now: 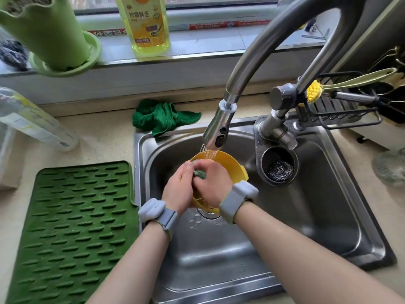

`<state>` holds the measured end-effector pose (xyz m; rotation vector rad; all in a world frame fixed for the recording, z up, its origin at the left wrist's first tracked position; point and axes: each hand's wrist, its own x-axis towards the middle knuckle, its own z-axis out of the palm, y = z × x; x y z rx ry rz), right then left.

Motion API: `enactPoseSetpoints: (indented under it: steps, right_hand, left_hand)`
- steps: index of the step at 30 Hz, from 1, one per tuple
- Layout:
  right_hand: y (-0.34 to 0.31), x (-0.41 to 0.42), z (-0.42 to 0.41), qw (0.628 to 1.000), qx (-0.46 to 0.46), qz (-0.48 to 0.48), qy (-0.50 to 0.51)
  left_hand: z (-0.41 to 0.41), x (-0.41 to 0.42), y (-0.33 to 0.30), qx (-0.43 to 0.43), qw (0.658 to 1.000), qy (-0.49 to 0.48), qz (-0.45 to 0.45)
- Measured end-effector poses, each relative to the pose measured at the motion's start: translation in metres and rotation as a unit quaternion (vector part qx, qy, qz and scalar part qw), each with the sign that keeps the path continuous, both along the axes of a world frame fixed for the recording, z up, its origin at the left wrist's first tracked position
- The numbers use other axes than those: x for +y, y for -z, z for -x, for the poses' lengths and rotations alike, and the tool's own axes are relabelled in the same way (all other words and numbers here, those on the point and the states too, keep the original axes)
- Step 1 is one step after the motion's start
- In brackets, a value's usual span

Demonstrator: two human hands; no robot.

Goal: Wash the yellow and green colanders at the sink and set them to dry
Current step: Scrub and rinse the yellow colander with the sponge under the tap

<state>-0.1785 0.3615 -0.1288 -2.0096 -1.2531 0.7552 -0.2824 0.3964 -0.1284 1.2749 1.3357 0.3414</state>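
Left hand [178,185] curled over near-left rim of yellow colander [228,165], steadying it; exact finger placement hidden. Right hand [211,183] bunched round a small green scrubbing pad [200,174], pressing it into the bowl's inside. Both hands meeting at bowl centre, wrists crossing its near edge, grey wristbands [237,199] on each. Colander held tilted above the drain in the sink [317,216], open mouth facing up and toward the person, far rim under the tap head [215,132], spray landing on that rim. Side handle jutting right, past right hand. Judgement: scrubbing stage of yellow one, rinse not done. Green drying mat [72,227] on surface just left of basin, so left hand nearer for set-down; bowl would travel left over the basin lip. Green colander not identifiable in view; green ribbed vessel [47,29] on windowsill may or may not be it. Green cloth [162,118] behind the basin, soap bottle [145,23] on the sill, steel scourer [280,171] in holder at right.
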Motion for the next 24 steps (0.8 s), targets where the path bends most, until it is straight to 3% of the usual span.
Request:
enactPoseSetpoints:
  steps: [2, 4, 5, 6, 8, 11, 13, 14, 15, 16, 17, 18, 19, 20, 21, 22, 23, 24]
  right_hand:
    - [0.011, -0.003, -0.002, 0.966, -0.197, -0.073, -0.150]
    - [0.019, -0.004, -0.024, 0.869, -0.420, -0.130, -0.229]
    - [0.021, -0.004, -0.035, 0.832, -0.488, -0.118, -0.235]
    - [0.016, -0.005, -0.039, 0.818, -0.521, -0.069, -0.235]
    - [0.007, -0.010, -0.036, 0.830, -0.494, 0.089, -0.243]
    - [0.000, -0.019, -0.015, 0.896, -0.229, 0.304, -0.228]
    - [-0.004, -0.022, 0.002, 0.955, -0.004, 0.245, -0.167]
    - [-0.010, -0.018, 0.008, 0.967, 0.114, 0.198, -0.116]
    - [-0.013, -0.011, 0.012, 0.962, 0.229, 0.143, -0.033]
    - [-0.014, -0.003, 0.012, 0.926, 0.359, 0.092, 0.078]
    - [-0.015, 0.005, 0.009, 0.862, 0.470, 0.040, 0.187]
    - [-0.015, 0.010, 0.005, 0.815, 0.514, 0.000, 0.268]
    - [-0.014, 0.011, 0.000, 0.836, 0.451, -0.023, 0.313]
    - [-0.010, 0.009, -0.007, 0.914, 0.276, -0.021, 0.297]
    - [-0.003, 0.002, -0.014, 0.976, 0.058, 0.008, 0.212]
    - [0.000, -0.006, -0.015, 0.986, -0.119, 0.064, 0.097]
    - [0.005, -0.010, -0.015, 0.967, -0.204, 0.149, -0.007]
    - [0.005, -0.014, -0.011, 0.945, -0.221, 0.226, -0.079]
  left_hand:
    - [0.005, 0.000, 0.005, 0.009, 0.999, 0.016, 0.027]
    - [0.010, 0.002, 0.011, 0.023, 0.999, 0.020, 0.044]
    - [0.011, 0.004, 0.010, 0.025, 0.999, 0.012, 0.035]
    - [0.011, 0.006, 0.004, 0.030, 0.999, -0.003, 0.016]
    - [0.009, 0.007, -0.005, 0.046, 0.998, -0.024, -0.038]
    - [0.004, 0.001, -0.011, 0.052, 0.993, -0.037, -0.100]
    - [0.002, -0.004, -0.005, 0.047, 0.991, -0.043, -0.121]
    - [0.002, -0.006, -0.003, 0.041, 0.991, -0.042, -0.122]
    - [0.002, -0.009, 0.000, 0.031, 0.992, -0.032, -0.122]
    - [0.002, -0.012, 0.001, 0.021, 0.992, -0.017, -0.123]
    - [0.002, -0.014, 0.002, 0.012, 0.992, 0.000, -0.127]
    - [0.002, -0.016, 0.001, 0.005, 0.991, 0.014, -0.131]
    - [0.002, -0.017, 0.000, 0.001, 0.991, 0.022, -0.133]
    - [0.001, -0.016, -0.001, -0.004, 0.991, 0.022, -0.134]
    - [0.001, -0.014, -0.002, -0.010, 0.991, 0.013, -0.136]
    - [0.001, -0.012, -0.004, -0.014, 0.990, 0.005, -0.137]
    - [0.001, -0.009, -0.004, -0.010, 0.990, 0.002, -0.139]
    - [0.002, -0.008, -0.004, -0.001, 0.990, 0.001, -0.140]
